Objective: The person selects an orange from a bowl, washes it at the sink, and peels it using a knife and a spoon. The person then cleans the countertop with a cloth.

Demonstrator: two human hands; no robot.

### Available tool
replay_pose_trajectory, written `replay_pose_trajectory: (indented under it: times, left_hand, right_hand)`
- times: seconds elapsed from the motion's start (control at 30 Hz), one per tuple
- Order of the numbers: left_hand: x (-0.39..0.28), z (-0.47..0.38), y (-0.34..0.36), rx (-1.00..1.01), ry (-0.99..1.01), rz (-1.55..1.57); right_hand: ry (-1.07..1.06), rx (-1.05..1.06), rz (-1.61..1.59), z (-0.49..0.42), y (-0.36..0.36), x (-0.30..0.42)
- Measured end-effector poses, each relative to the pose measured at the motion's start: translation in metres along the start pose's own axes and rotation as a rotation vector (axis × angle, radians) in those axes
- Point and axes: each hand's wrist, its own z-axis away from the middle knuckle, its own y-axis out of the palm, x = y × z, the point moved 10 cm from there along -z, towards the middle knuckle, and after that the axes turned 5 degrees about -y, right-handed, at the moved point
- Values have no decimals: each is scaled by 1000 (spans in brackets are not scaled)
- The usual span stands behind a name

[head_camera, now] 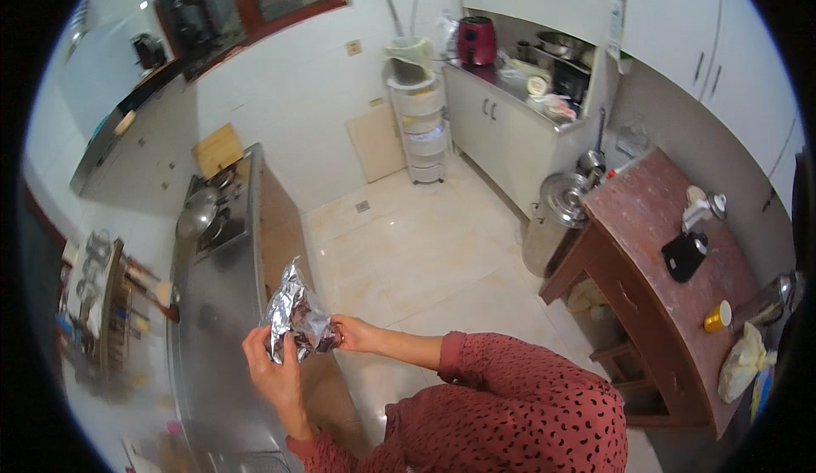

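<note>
A crumpled packet of aluminium foil (292, 320) is held up in both hands, over the near edge of the steel counter. Dark reddish-brown patches show between its silvery folds; whether they are contents or reflections I cannot tell. My left hand (274, 364) grips the packet's lower left side, thumb pressed on the foil. On the right, my right hand (349, 334) pinches the packet's dark, shiny end, with some fingers hidden behind it. Both forearms come out of red patterned sleeves.
The steel counter (217, 320) runs along the left, with a wok (199, 211) on the gas hob and a wooden cutting board (218, 150) behind. A utensil rack (108, 307) stands left. Rightwards are a lidded metal bin (553, 231) and a reddish table (663, 218) bearing a yellow cup (718, 316).
</note>
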Motion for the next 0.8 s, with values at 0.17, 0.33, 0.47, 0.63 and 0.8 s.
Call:
replay_pose_trajectory:
  times: [0.17, 0.33, 0.47, 0.63, 0.8]
  left_hand:
    - [-44, -39, 100, 114, 93, 62]
    - [-22, -89, 160, 206, 114, 89]
    - [-11, -131, 229, 272, 77, 162]
    - [-48, -177, 347, 358, 137, 323]
    - [-108, -192, 456, 454, 261, 350]
  right_hand:
    - [-136, -217, -83, 19, -64, 88]
    - [-231, -176, -40, -22, -91, 135]
    - [-203, -227, -100, -47, -133, 194]
    - [-393, -220, -56, -34, -204, 319]
    - [-590, -401, -132, 10, -278, 403]
